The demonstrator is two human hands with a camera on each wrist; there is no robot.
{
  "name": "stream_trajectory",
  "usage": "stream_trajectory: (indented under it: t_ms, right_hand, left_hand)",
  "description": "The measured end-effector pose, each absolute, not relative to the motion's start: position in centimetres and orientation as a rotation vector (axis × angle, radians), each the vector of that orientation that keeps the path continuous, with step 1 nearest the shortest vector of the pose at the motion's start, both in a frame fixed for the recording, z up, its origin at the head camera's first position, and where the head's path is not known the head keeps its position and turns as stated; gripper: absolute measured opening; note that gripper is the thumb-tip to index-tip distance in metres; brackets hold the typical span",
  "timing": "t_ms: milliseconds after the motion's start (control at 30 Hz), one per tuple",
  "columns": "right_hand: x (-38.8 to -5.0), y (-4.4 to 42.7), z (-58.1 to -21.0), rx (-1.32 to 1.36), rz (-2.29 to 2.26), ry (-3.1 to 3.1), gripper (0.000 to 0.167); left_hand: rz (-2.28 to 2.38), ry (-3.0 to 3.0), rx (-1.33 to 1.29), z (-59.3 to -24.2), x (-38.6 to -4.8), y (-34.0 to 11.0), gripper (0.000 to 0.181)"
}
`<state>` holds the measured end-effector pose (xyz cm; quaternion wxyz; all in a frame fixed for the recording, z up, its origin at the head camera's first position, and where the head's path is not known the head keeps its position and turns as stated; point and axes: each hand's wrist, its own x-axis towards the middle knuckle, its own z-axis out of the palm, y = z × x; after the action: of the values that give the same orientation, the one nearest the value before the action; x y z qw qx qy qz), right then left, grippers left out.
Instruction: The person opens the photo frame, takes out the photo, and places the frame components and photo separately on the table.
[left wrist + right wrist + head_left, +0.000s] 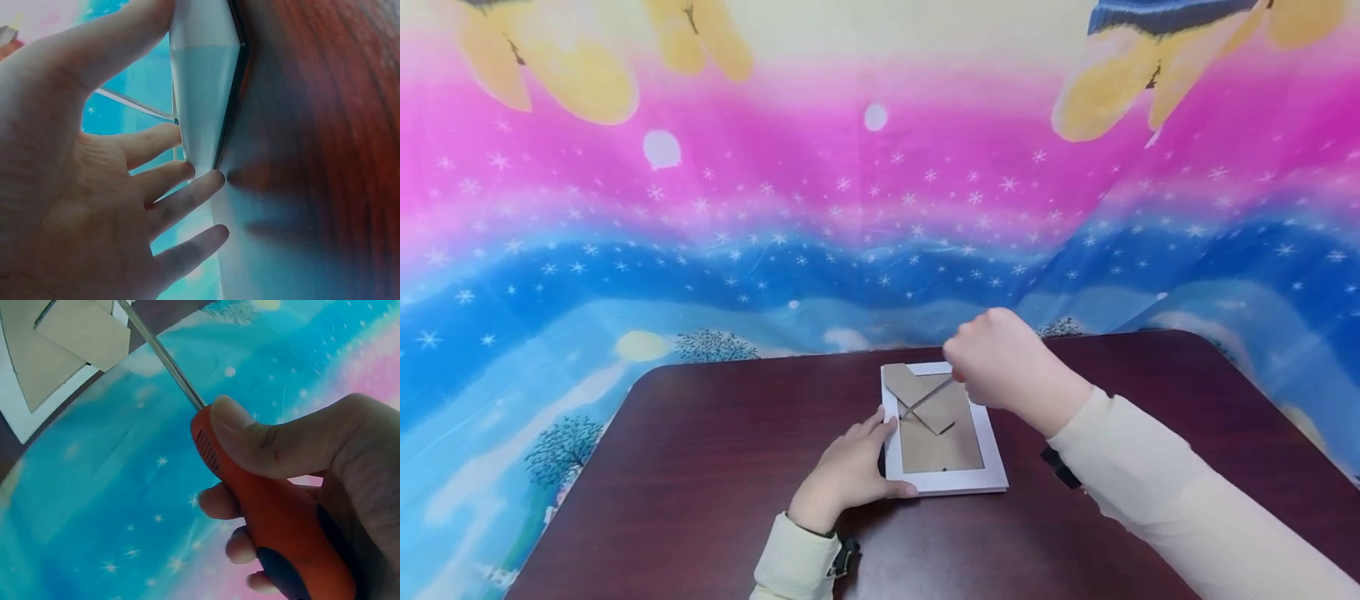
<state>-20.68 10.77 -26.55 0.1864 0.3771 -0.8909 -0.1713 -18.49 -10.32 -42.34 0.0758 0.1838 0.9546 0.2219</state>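
Note:
A white picture frame (992, 454) lies back side up on the table, showing its brown backing board (936, 454) and a cardboard stand leg (925, 400). My right hand (1000, 358) grips the orange and dark handle of a screwdriver (275, 512), thumb along the handle. Its metal shaft (931, 397) slants down to the left side of the backing, where the tip meets the inner edge. My left hand (850, 467) rests at the frame's near left corner, thumb by the near edge. In the left wrist view its fingers (187, 194) are spread and fairly straight, touching the frame's side.
The dark reddish-brown table (715, 467) extends around the frame. Behind it hangs a patterned cloth (820, 208) in pink and blue. Dark straps with small devices (844, 557) sit at both wrists, beside the pale sleeves.

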Motion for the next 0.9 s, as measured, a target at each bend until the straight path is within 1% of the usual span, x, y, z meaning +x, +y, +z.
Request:
stream_trajectory:
  t_ms: [167, 467, 700, 900]
  right_hand:
    - [-20.4, 13.1, -27.7, 1.049, -0.257, -2.515, 0.026]
    - [-19.4, 15.6, -30.1, 1.004, -0.133, -2.541, 0.031]
    - [-18.8, 16.8, -32.2, 0.912, 0.003, -2.578, 0.024]
    - [-18.2, 17.7, -33.6, 0.821, 0.081, -2.623, 0.028]
  left_hand:
    - [0.690, 2.851, 0.554, -42.4, -18.5, -10.3, 0.100]
    - [0.682, 2.856, 0.551, -42.3, -18.3, -10.3, 0.100]
    - [0.682, 2.863, 0.549, -42.3, -18.3, -10.2, 0.099]
    - [0.694, 2.864, 0.544, -42.3, -18.4, -10.1, 0.099]
